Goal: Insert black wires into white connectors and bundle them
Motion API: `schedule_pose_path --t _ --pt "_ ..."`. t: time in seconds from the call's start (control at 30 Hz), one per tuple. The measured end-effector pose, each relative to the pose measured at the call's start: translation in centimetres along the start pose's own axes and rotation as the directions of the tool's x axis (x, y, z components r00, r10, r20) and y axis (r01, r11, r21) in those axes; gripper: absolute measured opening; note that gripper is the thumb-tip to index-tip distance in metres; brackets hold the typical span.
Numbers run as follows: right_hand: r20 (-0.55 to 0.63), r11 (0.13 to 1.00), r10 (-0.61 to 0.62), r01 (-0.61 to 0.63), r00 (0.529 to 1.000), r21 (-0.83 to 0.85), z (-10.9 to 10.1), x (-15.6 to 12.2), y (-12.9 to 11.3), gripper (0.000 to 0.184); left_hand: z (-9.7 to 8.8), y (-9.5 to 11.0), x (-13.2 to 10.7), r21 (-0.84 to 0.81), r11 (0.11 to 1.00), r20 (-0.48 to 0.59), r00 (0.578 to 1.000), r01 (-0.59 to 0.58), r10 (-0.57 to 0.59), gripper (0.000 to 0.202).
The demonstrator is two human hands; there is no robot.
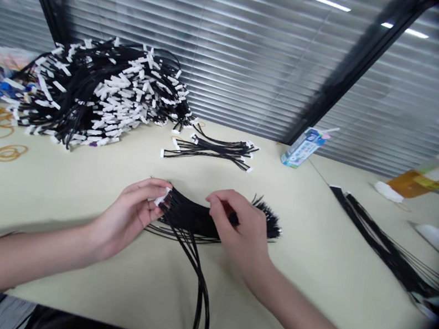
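A bundle of black cables (189,217) lies across the pale table (291,289) in front of me. My left hand (131,214) pinches its left end, where white connectors (162,197) show between the fingertips. My right hand (240,230) is closed over the middle of the same bundle, fingers curled round the wires. The bundle's right end (271,221) fans out past my right hand. A few loose black cables (199,284) trail from the bundle toward the table's near edge.
A large heap of black cables with white connectors (97,90) sits at the back left. A small cable bunch (213,149) lies behind my hands. Rubber bands (8,153) are scattered left. A drink carton (304,147) and more black cables (383,245) are right.
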State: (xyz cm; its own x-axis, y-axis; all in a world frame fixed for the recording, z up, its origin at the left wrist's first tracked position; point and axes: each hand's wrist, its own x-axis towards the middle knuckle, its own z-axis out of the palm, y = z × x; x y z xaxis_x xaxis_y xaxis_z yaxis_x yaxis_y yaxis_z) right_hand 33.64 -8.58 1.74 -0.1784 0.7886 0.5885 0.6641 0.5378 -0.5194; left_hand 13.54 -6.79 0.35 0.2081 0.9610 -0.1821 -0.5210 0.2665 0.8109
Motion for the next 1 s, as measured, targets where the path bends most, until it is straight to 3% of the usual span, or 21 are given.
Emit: schedule_pose_path --t 0.2,0.37,0.7,0.87,0.93,1.0 --pt "0.309 0.977 -0.015 0.08 0.951 -0.199 1.4 0.5 2.4 0.009 -0.1 -0.1 0.0 0.004 1.0 -0.003 1.0 0.01 -0.01 0.011" --pt "0.35 0.976 -0.002 0.078 0.937 -0.204 1.3 0.3 2.5 0.007 -0.3 -0.3 0.2 0.012 1.0 -0.003 1.0 0.023 -0.023 0.01" --pt "0.264 0.979 -0.018 0.071 0.964 -0.191 1.0 0.3 2.0 0.012 -0.3 -0.2 0.4 0.002 1.0 -0.049 0.999 0.023 -0.023 0.012" --pt "0.041 0.999 0.007 -0.005 0.999 -0.049 0.3 0.5 1.1 0.009 -0.2 -0.2 0.2 0.009 0.999 -0.027 0.999 0.033 -0.033 0.013" --pt "-0.052 0.999 -0.02 0.019 0.998 -0.027 -0.1 0.5 0.4 0.008 -0.1 -0.2 0.1 0.02 1.0 -0.038 0.999 0.024 -0.023 0.014" --pt "-0.071 0.996 -0.087 0.085 0.994 -0.033 -0.5 0.4 -0.3 0.008 0.0 -0.2 0.0 0.022 1.0 -0.056 0.998 0.015 -0.013 0.015"
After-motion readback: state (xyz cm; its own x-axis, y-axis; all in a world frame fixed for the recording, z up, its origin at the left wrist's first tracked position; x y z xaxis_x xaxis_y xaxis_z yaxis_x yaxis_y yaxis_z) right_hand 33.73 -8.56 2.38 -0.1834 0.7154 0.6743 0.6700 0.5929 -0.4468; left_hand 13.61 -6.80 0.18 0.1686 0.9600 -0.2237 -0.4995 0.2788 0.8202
